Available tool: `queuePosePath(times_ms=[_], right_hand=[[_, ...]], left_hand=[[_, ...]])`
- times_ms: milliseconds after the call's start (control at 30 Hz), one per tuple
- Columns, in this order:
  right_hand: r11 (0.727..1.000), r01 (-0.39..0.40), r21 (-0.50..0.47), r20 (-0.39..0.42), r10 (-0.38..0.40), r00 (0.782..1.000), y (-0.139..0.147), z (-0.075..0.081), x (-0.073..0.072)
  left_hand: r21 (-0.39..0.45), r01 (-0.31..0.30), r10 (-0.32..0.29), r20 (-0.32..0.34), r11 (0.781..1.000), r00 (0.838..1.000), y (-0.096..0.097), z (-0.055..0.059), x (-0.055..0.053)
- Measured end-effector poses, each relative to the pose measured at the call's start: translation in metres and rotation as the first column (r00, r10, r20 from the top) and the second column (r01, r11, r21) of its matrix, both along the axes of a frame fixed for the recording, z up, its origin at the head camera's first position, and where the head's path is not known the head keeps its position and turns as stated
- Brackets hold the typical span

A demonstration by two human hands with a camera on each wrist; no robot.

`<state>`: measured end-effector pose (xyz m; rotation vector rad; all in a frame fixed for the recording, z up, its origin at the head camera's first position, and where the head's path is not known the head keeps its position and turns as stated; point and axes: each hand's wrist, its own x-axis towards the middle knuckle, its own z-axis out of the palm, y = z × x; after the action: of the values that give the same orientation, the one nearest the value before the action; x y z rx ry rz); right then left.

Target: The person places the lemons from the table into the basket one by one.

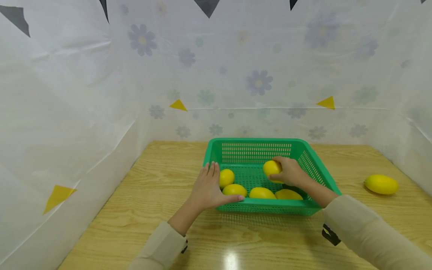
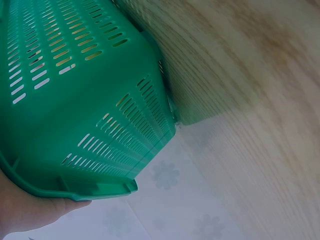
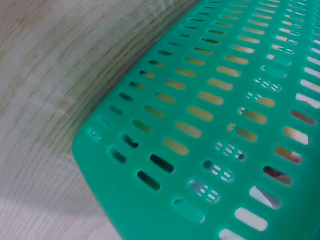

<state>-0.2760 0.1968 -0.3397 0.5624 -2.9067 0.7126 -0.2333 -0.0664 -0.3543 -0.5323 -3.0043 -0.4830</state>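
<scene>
A green plastic basket (image 1: 263, 207) with slotted walls stands on the table, several yellow lemons (image 1: 261, 193) along its near side. Inside it, my right hand (image 1: 293, 174) grips one lemon (image 1: 271, 168) above the basket's floor. At the near left corner rests my left hand (image 1: 206, 189), its fingers straight along the left rim and its thumb along the front rim. The left wrist view has part of the left hand (image 2: 30, 212) against the rim of the basket (image 2: 75, 100). Only the slotted wall (image 3: 195, 117) fills the right wrist view, hiding most of the right hand.
One more lemon (image 1: 381, 184) lies on the wooden table (image 1: 162, 180) to the right of the basket. White sheeting with flower prints (image 1: 236, 75) encloses the table at the back and both sides.
</scene>
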Motion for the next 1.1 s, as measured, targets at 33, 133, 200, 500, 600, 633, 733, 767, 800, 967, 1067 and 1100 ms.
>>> queuePosePath(times_ms=[33,133,200,500,600,633,733,767,800,967,1067,1100], right_hand=[[1.0,-0.005,0.001,0.001,0.005,1.0,0.0,0.0,0.0],[1.0,-0.018,0.001,0.017,0.018,1.0,0.0,-0.001,0.0],[1.0,-0.024,-0.003,0.031,0.024,0.999,0.001,-0.002,-0.001],[0.998,-0.062,0.007,0.072,0.061,0.996,0.0,-0.008,-0.003],[0.996,-0.081,0.025,0.08,0.079,0.994,-0.001,-0.01,-0.005],[0.996,-0.088,0.03,0.08,0.085,0.993,-0.002,-0.01,-0.005],[0.993,-0.108,0.052,0.069,0.104,0.992,-0.003,-0.012,-0.006],[0.992,-0.116,0.059,0.066,0.112,0.992,-0.004,-0.012,-0.006],[0.99,-0.121,0.068,0.065,0.116,0.991,-0.004,-0.012,-0.006],[0.98,-0.164,0.113,0.072,0.157,0.985,-0.006,-0.014,-0.006],[0.973,-0.192,0.128,0.072,0.184,0.98,-0.007,-0.016,-0.007],[0.971,-0.199,0.135,0.074,0.19,0.979,-0.007,-0.017,-0.007]], left_hand=[[-0.001,-0.001,0.001,0.0,1.0,1.0,0.0,0.0,0.0],[0.003,-0.004,0.004,0.005,1.0,1.0,0.0,0.0,0.001],[0.004,-0.004,0.004,0.005,1.0,1.0,0.0,0.0,0.001],[-0.004,-0.002,0.002,0.0,1.0,1.0,0.0,0.0,0.0],[-0.007,0.0,0.0,0.004,1.0,1.0,0.0,0.0,0.0],[-0.006,0.0,0.0,0.006,1.0,1.0,0.0,0.001,0.001],[-0.006,-0.001,0.001,0.011,1.0,1.0,-0.001,0.001,0.001],[-0.005,-0.001,0.001,0.012,1.0,1.0,-0.001,0.001,0.001],[-0.003,-0.001,0.001,0.013,1.0,1.0,-0.001,0.001,0.001],[0.002,-0.003,0.003,0.014,1.0,1.0,-0.001,0.0,0.001],[0.001,-0.004,0.004,0.006,1.0,1.0,-0.001,0.0,0.001],[0.0,-0.003,0.003,0.002,1.0,1.0,-0.001,0.0,0.001]])
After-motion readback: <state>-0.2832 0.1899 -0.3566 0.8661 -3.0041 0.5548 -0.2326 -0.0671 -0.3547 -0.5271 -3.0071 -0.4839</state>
